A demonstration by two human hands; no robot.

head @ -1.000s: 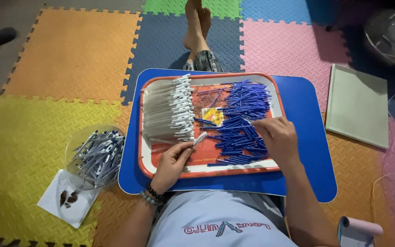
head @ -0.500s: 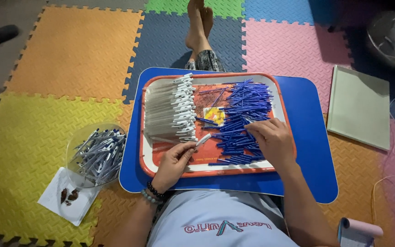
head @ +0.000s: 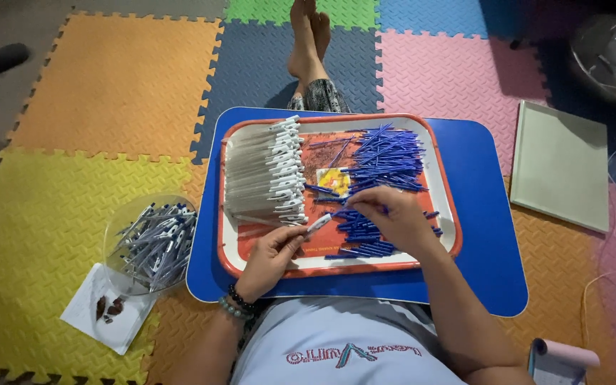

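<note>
An orange-rimmed tray (head: 336, 268) rests on a blue lap table (head: 479, 235). A stack of white pen barrels (head: 262, 175) fills its left side, and a heap of blue pen refills (head: 386, 160) lies on the right. My left hand (head: 269, 260) holds one white pen barrel (head: 318, 224) near the tray's front, its tip pointing right. My right hand (head: 390, 214) lies over the blue heap, fingers pinched on a blue refill (head: 354, 212) just beside the barrel's tip.
A clear bowl (head: 150, 242) of assembled pens stands on the foam mats at the left, with a white paper (head: 108, 314) under it. A pale green board (head: 561, 167) lies at the right. My bare feet (head: 308, 39) stretch out ahead.
My right hand moved left across the blue refills toward the barrel in my left hand. The left hand stayed almost still.
</note>
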